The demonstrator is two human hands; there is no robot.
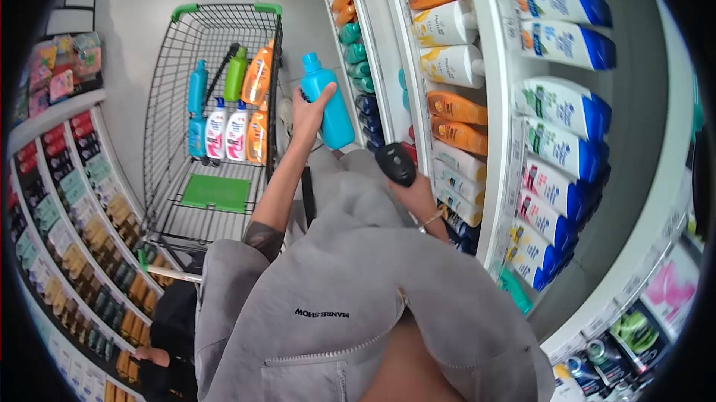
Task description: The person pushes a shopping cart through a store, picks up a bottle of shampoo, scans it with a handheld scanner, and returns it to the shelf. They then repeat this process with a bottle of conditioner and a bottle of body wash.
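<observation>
My left hand [308, 112] is wrapped round a bright blue bottle [337, 115] with a blue cap, holding it tilted just right of the cart. My right hand [412, 195], a bracelet at its wrist, grips a black rounded handheld device [396, 164] that looks like a barcode scanner. Beside my left arm stands a black wire shopping cart [158, 118] with green corners. In it are blue bottles [197, 92], a green bottle [235, 77], orange bottles [258, 77] and white-and-pink bottles [236, 133] with dark caps.
Shelves on the right hold orange bottles [456, 120], white pump bottles [450, 66] and white bottles with blue caps [564, 111]. Boxed goods [82, 215] line the left shelf. At lower left, a person in black [168, 335] shows a hand. Pale tiles [134, 36] floor the aisle.
</observation>
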